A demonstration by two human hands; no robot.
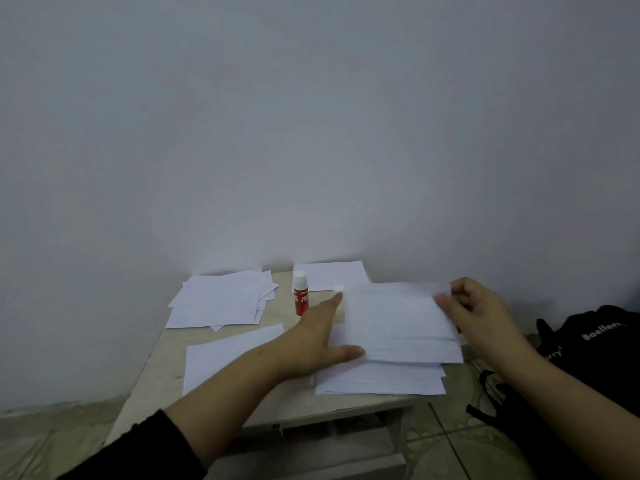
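Note:
A stack of white paper sheets (394, 323) is lifted above the right side of a small table (166, 344). My left hand (322, 337) reaches under the stack's left edge, thumb on the lower edge, fingers hidden beneath. My right hand (474, 310) pinches the stack's upper right corner with curled fingers. More white sheets (377, 379) lie flat under the lifted stack. A red glue bottle (300, 293) with a white cap stands upright just left of my left hand.
A loose pile of white sheets (221, 297) lies at the table's back left, one sheet (330, 273) at the back by the wall, another (221, 355) front left. A black bag (595, 337) with straps sits on the tiled floor to the right.

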